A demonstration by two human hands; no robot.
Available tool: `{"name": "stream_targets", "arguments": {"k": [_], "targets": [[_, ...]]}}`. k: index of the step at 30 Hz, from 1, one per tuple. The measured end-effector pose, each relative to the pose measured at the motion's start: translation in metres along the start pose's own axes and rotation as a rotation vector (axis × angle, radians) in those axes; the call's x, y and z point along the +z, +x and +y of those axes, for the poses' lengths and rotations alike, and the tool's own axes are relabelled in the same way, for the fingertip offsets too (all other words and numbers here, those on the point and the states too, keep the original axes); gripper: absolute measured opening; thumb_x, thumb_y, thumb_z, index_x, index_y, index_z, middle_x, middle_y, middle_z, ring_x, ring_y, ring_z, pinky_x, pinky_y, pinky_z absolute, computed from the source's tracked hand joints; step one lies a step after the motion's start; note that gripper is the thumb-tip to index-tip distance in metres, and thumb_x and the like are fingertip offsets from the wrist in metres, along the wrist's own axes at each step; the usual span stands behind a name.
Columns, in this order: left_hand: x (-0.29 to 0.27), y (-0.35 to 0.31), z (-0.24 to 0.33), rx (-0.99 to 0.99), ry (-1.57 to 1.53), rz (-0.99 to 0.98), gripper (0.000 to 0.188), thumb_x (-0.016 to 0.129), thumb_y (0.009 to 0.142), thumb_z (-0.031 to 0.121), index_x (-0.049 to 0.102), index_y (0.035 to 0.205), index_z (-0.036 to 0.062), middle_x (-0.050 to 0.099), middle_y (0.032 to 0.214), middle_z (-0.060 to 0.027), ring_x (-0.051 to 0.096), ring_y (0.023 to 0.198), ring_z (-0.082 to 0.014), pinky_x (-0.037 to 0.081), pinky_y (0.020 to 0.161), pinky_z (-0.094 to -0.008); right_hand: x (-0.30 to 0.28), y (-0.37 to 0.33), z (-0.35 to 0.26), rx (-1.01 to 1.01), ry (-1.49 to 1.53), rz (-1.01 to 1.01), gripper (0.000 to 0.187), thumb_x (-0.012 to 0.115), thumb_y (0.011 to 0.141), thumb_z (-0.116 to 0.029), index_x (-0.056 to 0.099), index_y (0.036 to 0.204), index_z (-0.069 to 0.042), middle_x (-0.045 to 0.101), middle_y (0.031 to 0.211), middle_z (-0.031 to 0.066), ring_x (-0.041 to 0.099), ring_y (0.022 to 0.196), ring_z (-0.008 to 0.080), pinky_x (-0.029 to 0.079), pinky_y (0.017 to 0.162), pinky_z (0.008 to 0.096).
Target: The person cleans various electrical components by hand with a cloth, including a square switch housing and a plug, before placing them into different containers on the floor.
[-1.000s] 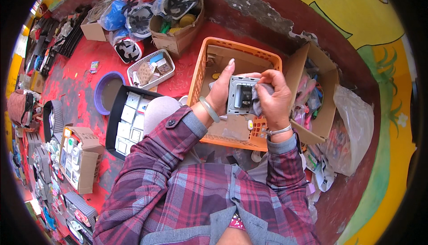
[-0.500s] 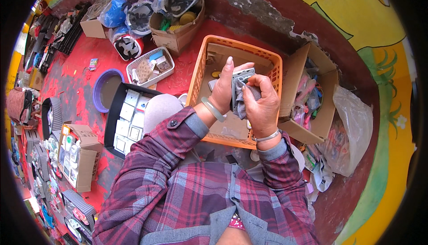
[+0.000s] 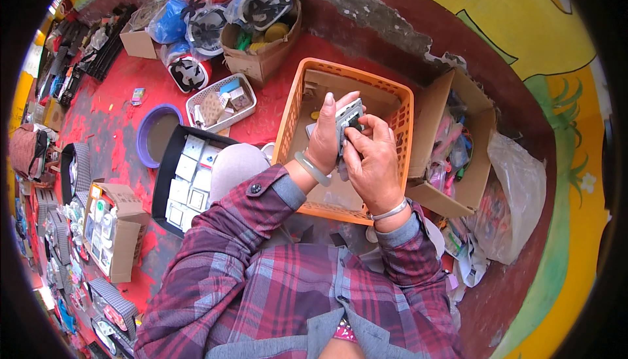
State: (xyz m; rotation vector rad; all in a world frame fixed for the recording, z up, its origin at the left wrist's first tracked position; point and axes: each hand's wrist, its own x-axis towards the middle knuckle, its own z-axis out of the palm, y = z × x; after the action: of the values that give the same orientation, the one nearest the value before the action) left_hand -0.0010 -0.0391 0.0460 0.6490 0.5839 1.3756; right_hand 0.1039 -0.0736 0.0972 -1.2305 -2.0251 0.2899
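Note:
Above the orange plastic basket (image 3: 297, 107), my left hand (image 3: 323, 140) is closed round a flat, light-grey rectangular panel (image 3: 348, 112) with a frame-like edge, perhaps a wall switch or socket. It is held tilted, thumb on the near side. Bent fingers of my right hand (image 3: 375, 166) press on the panel's face from the right. A bit of grey cloth (image 3: 343, 172) shows below those fingers; the rest of it is hidden by the hand. Small pale and yellow pieces lie in the basket behind my left hand.
Left of my knee sits a black tray (image 3: 171, 174) of white square panels, beside a purple basin (image 3: 145, 138). A white basket (image 3: 232, 118) of small boxes stands farther back. At right, an open cardboard box (image 3: 422, 123) of bagged goods stands against the wall.
My right fingers have shifted on the panel and now bend over its face. The bunched cloth, plainly visible before, is mostly out of sight. Both hands have moved slightly.

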Motion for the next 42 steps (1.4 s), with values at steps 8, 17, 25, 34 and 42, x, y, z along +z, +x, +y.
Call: {"name": "stream_targets", "arguments": {"k": [8,17,25,34,42], "targets": [[0.003,0.0,0.007,0.098,0.037,0.023,0.078,0.027,0.092,0.064,0.041,0.133,-0.0011,0.057,0.11,-0.011,0.056,0.097,-0.0182,0.045,0.09,-0.0311,0.011,-0.005,0.003,0.037,0.227,0.025,0.025,0.063,0.077,-0.007,0.067,0.101,-0.001,0.045,0.131,0.021,0.048,0.111,0.0341,0.039,0.095,0.0413],[-0.004,0.003,0.007,0.039,0.051,-0.029,0.078,0.027,0.092,0.063,0.042,0.132,-0.0025,0.058,0.11,-0.0106,0.056,0.098,-0.0177,0.045,0.09,-0.0304,0.004,0.005,0.016,-0.11,0.081,-0.07,0.024,0.063,0.08,-0.008,0.066,0.102,-0.001,0.038,0.14,0.0223,0.042,0.121,0.0365,0.034,0.102,0.0409],[-0.008,0.012,0.005,0.07,-0.053,0.055,0.073,0.03,0.094,0.06,0.046,0.129,-0.0018,0.062,0.106,-0.0116,0.059,0.097,-0.0187,0.047,0.09,-0.031,0.012,-0.002,0.016,-0.135,0.019,-0.111,0.026,0.059,0.075,-0.001,0.062,0.101,0.001,0.039,0.138,0.0235,0.042,0.118,0.0392,0.037,0.1,0.043],[-0.008,0.012,0.004,0.168,0.178,0.017,0.075,0.027,0.094,0.062,0.046,0.13,-0.0013,0.06,0.106,-0.0101,0.058,0.097,-0.0172,0.046,0.089,-0.0293,0.007,-0.002,0.008,-0.125,-0.04,-0.058,0.019,0.061,0.074,0.003,0.065,0.092,0.004,0.05,0.13,0.0192,0.048,0.113,0.0359,0.042,0.094,0.0392],[-0.019,0.03,0.039,0.058,-0.334,0.188,0.076,0.023,0.09,0.066,0.049,0.122,0.0021,0.062,0.099,-0.0175,0.063,0.09,-0.0293,0.053,0.081,-0.0435,-0.001,-0.003,0.031,0.036,0.097,0.079,0.017,0.058,0.074,0.005,0.065,0.089,0.002,0.059,0.115,0.0173,0.055,0.104,0.0323,0.046,0.091,0.0378]]}}
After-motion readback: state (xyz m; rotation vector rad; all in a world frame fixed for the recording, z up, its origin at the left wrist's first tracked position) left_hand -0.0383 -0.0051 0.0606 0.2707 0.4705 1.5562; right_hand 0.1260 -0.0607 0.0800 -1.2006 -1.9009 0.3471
